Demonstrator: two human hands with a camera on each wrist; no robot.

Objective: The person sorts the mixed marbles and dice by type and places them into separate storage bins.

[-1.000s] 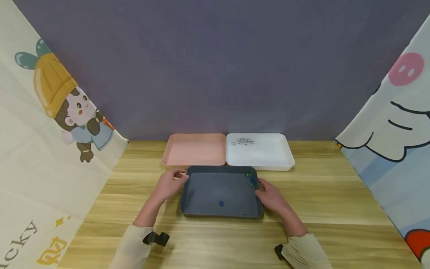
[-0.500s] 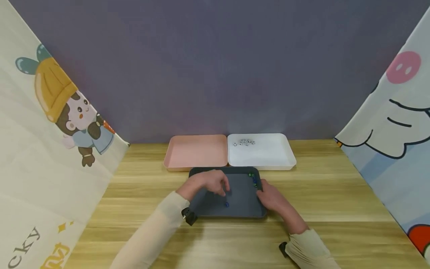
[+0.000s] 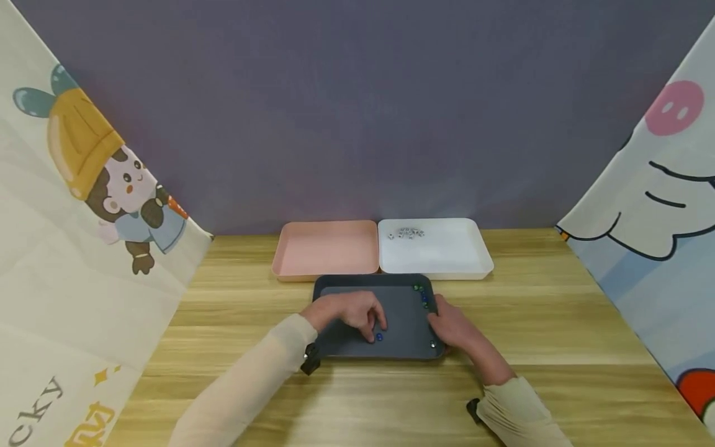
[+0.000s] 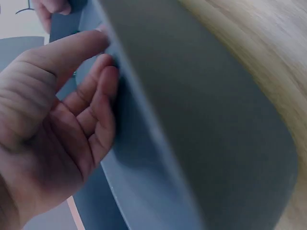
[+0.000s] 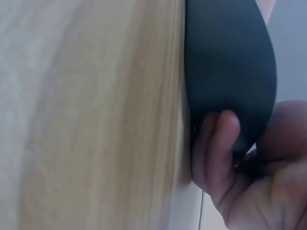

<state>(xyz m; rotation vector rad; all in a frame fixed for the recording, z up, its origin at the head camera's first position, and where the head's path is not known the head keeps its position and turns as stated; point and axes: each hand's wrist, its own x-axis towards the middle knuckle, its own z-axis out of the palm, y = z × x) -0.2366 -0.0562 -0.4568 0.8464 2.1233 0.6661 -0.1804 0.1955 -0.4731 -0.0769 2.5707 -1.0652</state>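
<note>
A dark grey tray (image 3: 404, 310) sits on the table in front of the person. My right hand (image 3: 451, 324) grips its right wall; the right wrist view shows fingers (image 5: 224, 132) curled against the outside of that wall. Inside the tray reaches my left hand (image 3: 357, 312), thumb and index finger pointing down and spread apart. A blue marble (image 3: 379, 337) lies on the tray floor right beside those fingertips. Several green and blue marbles (image 3: 423, 297) line the tray's back right corner, and a shiny marble (image 3: 432, 344) is near the front right corner.
Behind the grey tray stand a pink tray (image 3: 329, 251) and a white tray (image 3: 447, 251), side by side. Several small white dice-like cubes (image 3: 409, 233) lie in the white one. A grey backdrop (image 3: 357, 112) rises behind the wooden table (image 3: 536, 298).
My left hand has left the tray's left rim, swung in over the tray and come down beside the blue marble. The right hand keeps its grip; the shiny marble has shifted toward the right wall.
</note>
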